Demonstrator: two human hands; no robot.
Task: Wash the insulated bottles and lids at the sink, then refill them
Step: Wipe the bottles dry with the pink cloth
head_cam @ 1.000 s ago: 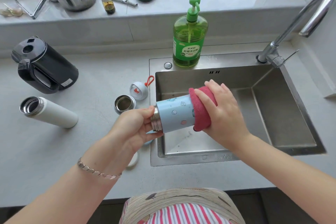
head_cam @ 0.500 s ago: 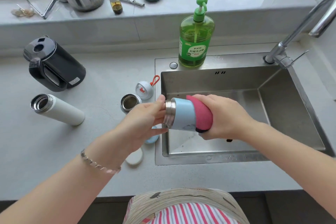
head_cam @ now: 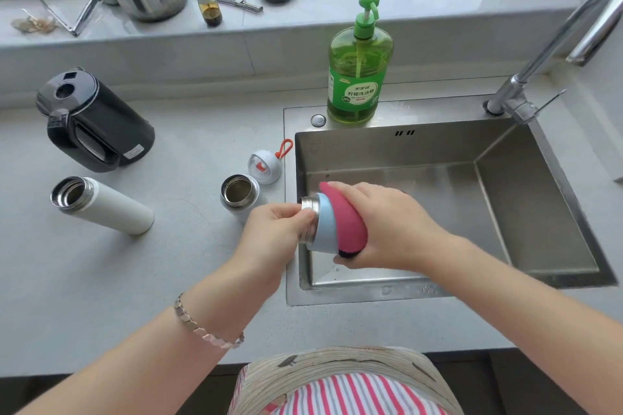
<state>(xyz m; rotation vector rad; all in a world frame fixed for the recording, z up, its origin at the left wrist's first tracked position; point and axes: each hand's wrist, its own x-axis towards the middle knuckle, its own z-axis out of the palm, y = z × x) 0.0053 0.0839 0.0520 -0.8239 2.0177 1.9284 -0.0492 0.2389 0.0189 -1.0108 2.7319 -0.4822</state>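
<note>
Black plastic leads at far left, where a kettle (head_cam: 97,126) stands on the grey surface (head_cam: 151,280). Just in front of it a white bottle (head_cam: 108,204) lies on its side, lidless, its steel mouth pointing left. Further right a short bottle (head_cam: 240,193) stands upright with its mouth open. A white lid (head_cam: 266,165) with an orange loop sits just behind it, close to the rim of the sink (head_cam: 438,152).

Your left grip (head_cam: 276,232) is closed on the steel neck of the blue bottle (head_cam: 323,226), thumb and fingertips pinching the bare metal rim. That bottle is held in the air over the sink's left edge, tipped sideways with its mouth toward the left. A pink cloth (head_cam: 344,219) lies over the bottle's body. Your right grip (head_cam: 387,232) curls firmly round cloth and bottle together, hiding the bottom end.

Behind the blue bottle a green soap bottle (head_cam: 359,77) with a pump stands on the sink's back ledge. The steel basin runs off to the right. A chrome tap (head_cam: 539,54) rises from its far right corner, its spout partly cut off by the frame's edge.
</note>
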